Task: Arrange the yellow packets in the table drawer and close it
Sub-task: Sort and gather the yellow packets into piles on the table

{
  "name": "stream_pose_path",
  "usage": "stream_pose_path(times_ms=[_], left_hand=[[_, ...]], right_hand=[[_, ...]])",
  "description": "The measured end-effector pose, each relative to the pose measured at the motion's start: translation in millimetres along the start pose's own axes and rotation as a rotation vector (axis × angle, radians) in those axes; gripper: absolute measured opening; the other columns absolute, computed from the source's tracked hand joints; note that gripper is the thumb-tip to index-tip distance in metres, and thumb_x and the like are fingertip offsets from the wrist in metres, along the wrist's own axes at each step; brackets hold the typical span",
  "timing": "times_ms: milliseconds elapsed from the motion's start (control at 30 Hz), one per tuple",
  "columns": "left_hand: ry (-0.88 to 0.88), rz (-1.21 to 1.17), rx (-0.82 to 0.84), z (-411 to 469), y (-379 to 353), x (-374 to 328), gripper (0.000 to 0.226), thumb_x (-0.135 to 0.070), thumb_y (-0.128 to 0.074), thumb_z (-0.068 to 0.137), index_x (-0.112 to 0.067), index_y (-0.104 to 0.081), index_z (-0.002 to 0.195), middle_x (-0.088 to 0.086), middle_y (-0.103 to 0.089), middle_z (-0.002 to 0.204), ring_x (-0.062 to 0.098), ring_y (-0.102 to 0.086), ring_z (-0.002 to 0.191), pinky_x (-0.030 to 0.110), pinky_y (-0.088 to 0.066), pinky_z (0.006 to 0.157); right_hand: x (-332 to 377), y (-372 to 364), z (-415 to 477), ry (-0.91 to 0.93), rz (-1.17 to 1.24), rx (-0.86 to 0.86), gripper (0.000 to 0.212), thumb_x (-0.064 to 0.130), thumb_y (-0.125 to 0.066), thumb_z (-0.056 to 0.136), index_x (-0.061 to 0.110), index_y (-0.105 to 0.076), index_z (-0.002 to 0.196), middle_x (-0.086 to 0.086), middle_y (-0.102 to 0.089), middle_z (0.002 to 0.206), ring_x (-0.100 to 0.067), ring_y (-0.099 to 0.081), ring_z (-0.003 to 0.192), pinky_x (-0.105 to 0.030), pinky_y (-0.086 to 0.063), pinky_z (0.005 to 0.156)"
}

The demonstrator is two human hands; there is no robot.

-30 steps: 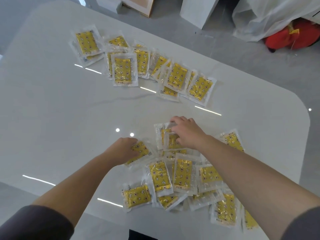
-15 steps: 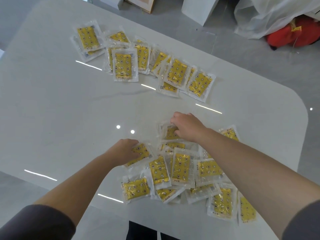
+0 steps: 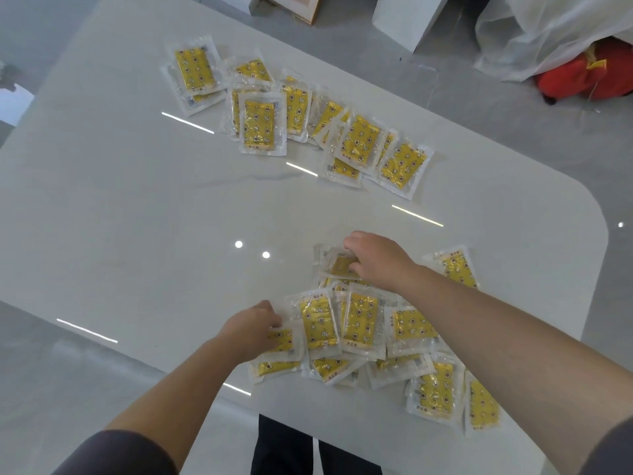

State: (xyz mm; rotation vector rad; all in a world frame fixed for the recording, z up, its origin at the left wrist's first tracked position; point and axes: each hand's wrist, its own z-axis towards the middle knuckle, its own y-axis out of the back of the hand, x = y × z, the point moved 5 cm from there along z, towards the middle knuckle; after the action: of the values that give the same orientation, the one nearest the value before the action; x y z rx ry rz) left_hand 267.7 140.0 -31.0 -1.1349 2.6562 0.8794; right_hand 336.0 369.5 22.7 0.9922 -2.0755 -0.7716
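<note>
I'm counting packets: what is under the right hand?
Under the right hand lies a yellow packet, atop another packet's clear edge. Anything beneath the palm is hidden.

yellow packets (image 3: 361, 320) carry small dark print, too small to read; no other text legible

left hand (image 3: 251, 329) slid nearer, dragging its packet (image 3: 282, 341) into the pile

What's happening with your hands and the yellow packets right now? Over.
Left hand pressing on a clear-wrapped yellow packet, near pile. Right hand gripping another packet. Far row of packets untouched on white table. No drawer in view.
</note>
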Motion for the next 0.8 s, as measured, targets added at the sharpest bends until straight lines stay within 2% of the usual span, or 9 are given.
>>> stream_pose_path(times_ms=[167, 267, 367, 433, 500, 533, 600, 700, 800], left_hand=[[-0.007, 0.064, -0.092, 1.9, -7.6, -7.3, 0.023, -0.018, -0.053, 0.089, -0.020, -0.064, 0.109, -0.004, -0.051, 0.111, 0.019, -0.061, 0.091, 0.026, -0.047, 0.069], [-0.008, 0.083, -0.142, 3.6, -9.5, -8.3, 0.018, -0.018, -0.049, 0.090, -0.017, -0.061, 0.105, -0.002, -0.055, 0.101, 0.022, -0.060, 0.093, 0.026, -0.042, 0.070], [-0.035, 0.070, -0.206, 4.0, -3.3, -8.4, 0.013, -0.018, -0.048, 0.092, -0.015, -0.058, 0.100, -0.001, -0.058, 0.097, 0.020, -0.056, 0.097, 0.025, -0.038, 0.075], [-0.042, -0.040, -0.253, 3.1, 13.1, -6.8, 0.011, -0.019, -0.050, 0.092, -0.012, -0.057, 0.097, 0.000, -0.056, 0.094, 0.021, -0.055, 0.095, 0.027, -0.040, 0.075], [-0.032, -0.217, -0.300, 2.7, 40.1, -3.8, 0.005, -0.016, -0.054, 0.090, -0.011, -0.055, 0.089, 0.001, -0.055, 0.088, 0.022, -0.055, 0.086, 0.028, -0.040, 0.069], [-0.027, -0.295, -0.319, 2.9, 56.8, -3.4, 0.005, -0.014, -0.056, 0.089, -0.012, -0.053, 0.085, 0.000, -0.054, 0.083, 0.022, -0.054, 0.081, 0.028, -0.038, 0.066], [0.005, -0.444, -0.357, 6.8, 89.1, -1.1, 0.007, -0.013, -0.058, 0.088, -0.010, -0.054, 0.082, 0.003, -0.058, 0.079, 0.025, -0.056, 0.077, 0.030, -0.042, 0.063], [0.066, -0.593, -0.411, 20.2, 135.1, 0.7, 0.016, -0.019, -0.060, 0.088, -0.005, -0.060, 0.095, 0.012, -0.066, 0.092, 0.028, -0.063, 0.086, 0.039, -0.054, 0.078], [0.097, -0.688, -0.437, 38.8, 173.6, -8.9, 0.018, -0.022, -0.060, 0.090, -0.005, -0.060, 0.098, 0.013, -0.066, 0.097, 0.028, -0.065, 0.090, 0.045, -0.055, 0.083]], right_hand=[[4.0, -3.6, 2.3, -0.029, 0.000, 0.017, 0.027, 0.012, -0.059, 0.088, 0.019, -0.037, 0.074, 0.001, -0.048, 0.080, -0.022, -0.050, 0.076, -0.033, -0.035, 0.060], [5.6, -5.2, 2.7, -0.040, 0.020, 0.021, 0.028, 0.013, -0.059, 0.089, 0.020, -0.036, 0.074, 0.002, -0.044, 0.075, -0.022, -0.048, 0.073, -0.032, -0.034, 0.059], [4.4, -5.6, 1.8, -0.064, 0.055, 0.031, 0.040, 0.015, -0.060, 0.089, 0.025, -0.028, 0.067, 0.004, -0.042, 0.070, -0.021, -0.046, 0.071, -0.031, -0.032, 0.056], [-1.5, -4.5, 1.4, -0.133, 0.156, 0.029, 0.039, 0.017, -0.062, 0.089, 0.023, -0.030, 0.066, 0.003, -0.044, 0.069, -0.023, -0.048, 0.070, -0.031, -0.033, 0.056], [-8.1, 3.2, 0.3, -0.207, 0.326, -0.013, 0.028, 0.019, -0.065, 0.087, 0.018, -0.041, 0.072, -0.001, -0.051, 0.074, -0.026, -0.052, 0.074, -0.033, -0.039, 0.061], [-12.4, 9.2, 0.1, -0.242, 0.415, -0.055, 0.017, 0.021, -0.066, 0.087, 0.014, -0.052, 0.082, -0.004, -0.058, 0.085, -0.028, -0.056, 0.082, -0.034, -0.044, 0.069], [-24.0, 21.6, -0.2, -0.345, 0.561, -0.137, 0.027, 0.024, -0.068, 0.086, 0.011, -0.059, 0.108, -0.003, -0.061, 0.106, -0.028, -0.058, 0.105, -0.033, -0.047, 0.079], [-45.1, 36.6, 1.2, -0.481, 0.769, -0.278, 0.021, 0.026, -0.071, 0.085, 0.019, -0.058, 0.100, 0.005, -0.059, 0.091, -0.021, -0.060, 0.094, -0.025, -0.043, 0.065], [-68.7, 44.5, 3.6, -0.624, 0.955, -0.374, 0.024, 0.025, -0.071, 0.085, 0.017, -0.060, 0.105, 0.000, -0.063, 0.098, -0.018, -0.060, 0.087, -0.025, -0.045, 0.060]])
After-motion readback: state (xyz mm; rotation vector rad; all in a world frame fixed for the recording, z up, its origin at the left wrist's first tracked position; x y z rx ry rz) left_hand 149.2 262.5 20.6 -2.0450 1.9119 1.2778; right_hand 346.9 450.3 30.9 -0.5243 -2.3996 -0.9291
